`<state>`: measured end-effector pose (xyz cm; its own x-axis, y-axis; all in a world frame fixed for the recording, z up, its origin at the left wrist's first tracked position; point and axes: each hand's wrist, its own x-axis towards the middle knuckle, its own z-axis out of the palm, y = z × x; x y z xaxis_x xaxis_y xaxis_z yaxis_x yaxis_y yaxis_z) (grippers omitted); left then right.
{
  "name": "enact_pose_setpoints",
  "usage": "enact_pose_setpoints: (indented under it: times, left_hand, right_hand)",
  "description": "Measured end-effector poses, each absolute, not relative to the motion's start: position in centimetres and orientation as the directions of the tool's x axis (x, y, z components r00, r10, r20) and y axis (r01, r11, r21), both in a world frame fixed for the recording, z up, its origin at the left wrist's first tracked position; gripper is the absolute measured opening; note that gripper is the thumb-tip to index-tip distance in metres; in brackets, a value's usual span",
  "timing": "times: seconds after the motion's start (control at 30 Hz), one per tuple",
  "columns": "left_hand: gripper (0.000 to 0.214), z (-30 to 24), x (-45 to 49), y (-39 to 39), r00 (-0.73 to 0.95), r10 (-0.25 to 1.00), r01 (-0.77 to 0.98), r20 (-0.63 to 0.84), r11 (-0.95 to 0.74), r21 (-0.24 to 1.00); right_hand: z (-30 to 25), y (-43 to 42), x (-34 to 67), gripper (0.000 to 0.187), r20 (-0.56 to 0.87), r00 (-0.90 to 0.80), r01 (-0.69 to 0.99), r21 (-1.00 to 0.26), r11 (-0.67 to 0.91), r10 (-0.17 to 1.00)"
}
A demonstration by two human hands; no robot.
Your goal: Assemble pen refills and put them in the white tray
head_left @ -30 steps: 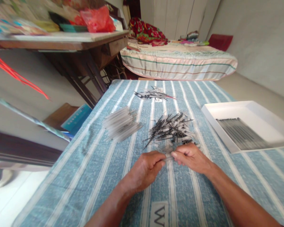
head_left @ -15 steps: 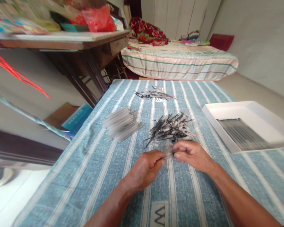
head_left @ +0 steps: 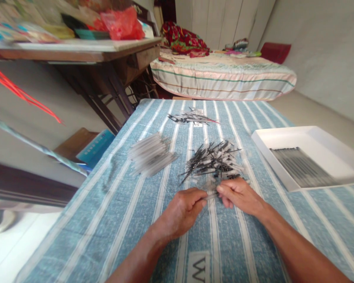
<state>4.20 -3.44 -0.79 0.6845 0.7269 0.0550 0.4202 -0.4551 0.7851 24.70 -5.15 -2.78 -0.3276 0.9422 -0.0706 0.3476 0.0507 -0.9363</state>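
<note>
My left hand (head_left: 188,208) is closed, thumb against forefinger, on one end of a slim, see-through pen barrel (head_left: 211,196). My right hand (head_left: 238,196) pinches its other end, though blur and the fingers hide the exact grip. Just beyond the fingers lies a loose heap of black and whitish pen parts (head_left: 214,159). Left of that heap, a stack of pale translucent pen barrels (head_left: 153,154) rests side by side. Farther back is a smaller pile of thin dark sticks (head_left: 191,116), one with a red tip.
A blue-and-white striped cloth (head_left: 129,220) covers the table. At right stands an open white box (head_left: 286,175) with a row of dark-grey pens (head_left: 303,167). To the left are a desk (head_left: 76,55) with a red plastic bag (head_left: 122,23) and a blue carton (head_left: 97,149). Behind is a bed (head_left: 224,74).
My right hand's fingers have turned and curled lower around the barrel's end. The left hand stays almost in place. The piles and the box are unchanged.
</note>
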Motion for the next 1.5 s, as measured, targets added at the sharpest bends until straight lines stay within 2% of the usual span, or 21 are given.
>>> enact_pose_setpoints:
  times: [0.13,0.27,0.4,0.5,0.63,0.77,1.0,1.17,1.4,1.5]
  left_hand:
    - [0.02,-0.8,4.2,-3.4,0.674,0.737,0.439,0.055,-0.459,0.772]
    - [0.02,-0.7,4.2,-3.4,0.682,0.73,0.442,0.05,-0.465,0.767]
    - [0.02,-0.8,4.2,-3.4,0.68,0.731,0.446,0.058,-0.475,0.759]
    - [0.02,-0.9,4.2,-3.4,0.684,0.727,0.44,0.064,-0.481,0.759]
    - [0.019,-1.0,4.3,-3.5,0.672,0.738,0.457,0.06,-0.476,0.752]
    - [0.018,-1.0,4.3,-3.7,0.681,0.73,0.451,0.058,-0.481,0.752]
    - [0.018,-1.0,4.4,-3.5,0.667,0.742,0.469,0.07,-0.49,0.735]
    - [0.018,-1.5,4.4,-3.5,0.666,0.734,0.505,0.133,-0.574,0.645]
    - [0.021,-1.8,4.5,-3.6,0.654,0.651,0.487,0.385,-0.752,0.444]
    - [0.021,-1.8,4.5,-3.6,0.641,0.644,0.52,0.418,-0.764,0.381]
  right_hand:
    - [-2.8,-5.2,24.7,0.028,-0.097,-0.308,0.308,-0.951,0.003,0.947]
    - [-2.7,-5.2,24.8,0.036,-0.111,-0.292,0.354,-0.935,0.0,0.95]
    - [-2.6,-5.2,24.8,0.028,-0.106,-0.285,0.312,-0.95,-0.013,0.953]
    - [-2.5,-5.2,24.7,0.034,-0.113,-0.3,0.32,-0.947,-0.012,0.947]
    - [-2.4,-5.2,24.6,0.025,-0.15,-0.298,0.28,-0.958,-0.064,0.943]
    - [-2.5,-5.2,24.6,0.028,-0.168,-0.301,0.27,-0.959,-0.086,0.939]
    - [-2.8,-5.2,24.5,0.018,-0.221,-0.33,0.228,-0.962,-0.149,0.918]
    - [-3.3,-5.1,24.0,0.025,-0.266,-0.313,0.174,-0.96,-0.22,0.912]
    - [-3.5,-5.1,23.4,0.033,-0.339,-0.281,0.036,-0.939,-0.343,0.898]
    - [-3.3,-5.0,23.2,0.035,-0.364,-0.274,-0.015,-0.924,-0.383,0.89]
